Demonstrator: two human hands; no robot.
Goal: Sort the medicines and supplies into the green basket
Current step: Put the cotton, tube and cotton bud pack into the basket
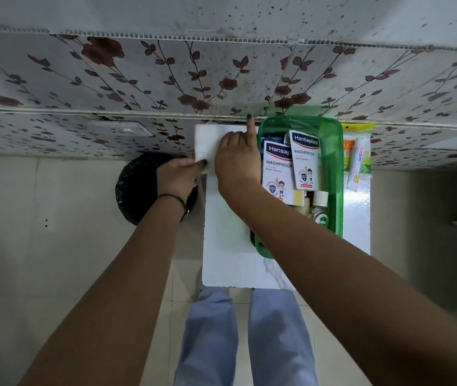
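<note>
Step in hand: A person's left hand (178, 178) pinches the near corner of a flat white pack (207, 143), fingers closed on it; the right hand (237, 162) rests on the same pack, forefinger pointing straight out, the other fingers curled. It seems to be the next item being gathered up for sorting.
Basket: The green basket (335, 174) sits just right of the hands on the white tabletop (227, 246), already carrying two Hansaplast packets (303, 160) and a Dettol bottle (320, 213).
Left outside: A tube (356, 162) and other small packs lie on the basket's far side, near the wall.
Next move: Likely lifting the white pack clear and over the basket rim, finding room beside the upright packets.
Room: Floral wall panels (138, 79) behind, pale tiled floor (54, 218) below, a black-lined bin (138, 188) to the left.
</note>
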